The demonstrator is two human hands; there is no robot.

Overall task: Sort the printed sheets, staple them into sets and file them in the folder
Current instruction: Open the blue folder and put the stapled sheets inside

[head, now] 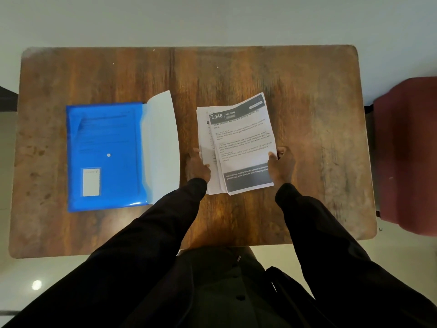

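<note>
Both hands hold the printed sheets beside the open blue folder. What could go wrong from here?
1. The printed sheets lie fanned, the top one skewed; stapled like this, a set might come out crooked.
2. The left hand and right hand pinch only the near side edges, so loose sheets could slip onto the table.
3. The flap of the blue folder stands open and may fall shut before filing.

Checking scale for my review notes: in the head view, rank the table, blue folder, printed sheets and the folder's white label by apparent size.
1. table
2. blue folder, open flap included
3. printed sheets, nearly matching the folder minus flap and maybe nearer the camera: unsure
4. white label
</note>
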